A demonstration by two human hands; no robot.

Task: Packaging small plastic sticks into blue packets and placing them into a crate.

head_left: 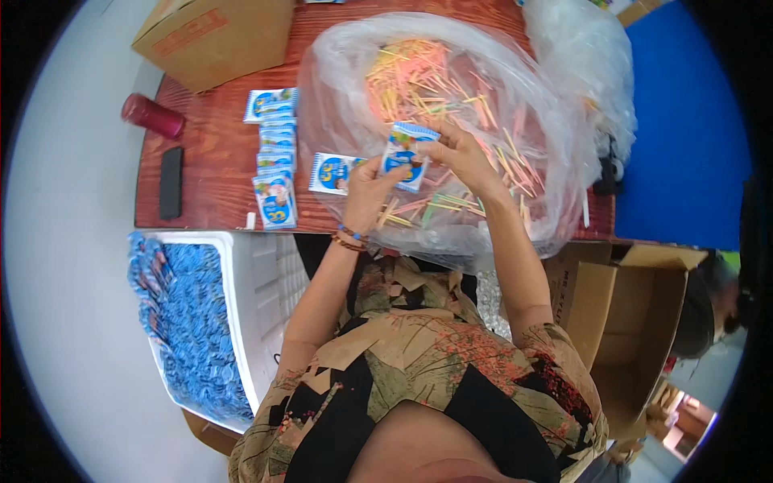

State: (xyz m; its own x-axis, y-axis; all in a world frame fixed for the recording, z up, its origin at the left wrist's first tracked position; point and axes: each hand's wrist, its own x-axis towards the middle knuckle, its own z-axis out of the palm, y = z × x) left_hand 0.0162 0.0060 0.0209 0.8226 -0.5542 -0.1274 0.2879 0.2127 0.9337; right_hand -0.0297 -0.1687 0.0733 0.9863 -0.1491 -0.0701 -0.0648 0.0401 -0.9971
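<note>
Between my two hands is a small blue and white packet point(407, 153), held over a big clear plastic bag. My left hand point(370, 189) grips its lower left side, with thumb and fingers closed. My right hand point(465, 159) pinches its right side near the top. A second blue and white packet point(330, 173) lies on the bag just left of my left hand. Thin pink, yellow and green sticks point(411, 76) are heaped in the open plastic bag point(338, 76), with more scattered around and below my hands.
An overlapping column of packets point(276, 157) lies on the red wooden table point(213, 145), near a dark phone-like object point(171, 183) and a maroon bottle point(153, 117). A cardboard box point(217, 40) stands behind. A white foam box point(241, 322) full of blue packets is at left, an open carton point(636, 322) at right.
</note>
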